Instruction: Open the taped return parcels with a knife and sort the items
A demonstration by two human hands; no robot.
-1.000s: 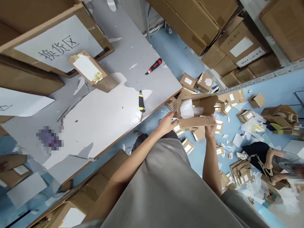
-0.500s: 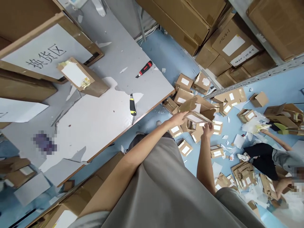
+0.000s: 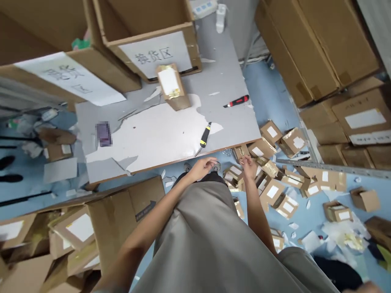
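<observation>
My left hand (image 3: 204, 169) hangs in front of the table's near edge, its fingers loosely stretched out and holding nothing. To its right, my right hand (image 3: 249, 167) is open too, its fingers slightly bent over the heap of cardboard boxes (image 3: 271, 191) on the floor. On the worn tabletop (image 3: 159, 142) lies a black-and-yellow utility knife (image 3: 205, 136), close to the near edge. A red-and-black utility knife (image 3: 236, 101) rests farther right. A small taped carton (image 3: 174, 87) with a white label stands toward the back of the table.
Two large open boxes with handwritten signs (image 3: 159, 53) stand at the table's back. A big carton (image 3: 122, 219) with smaller boxes fills the lower left. Stacked cartons (image 3: 317, 49) line the right side. Paper scraps litter the floor, and a person's dark-clothed leg (image 3: 339, 272) shows lower right.
My hands have let go of the opened cardboard box and drawn back toward the table, now apart. The view has turned left, bringing more of the table and left-hand boxes into sight.
</observation>
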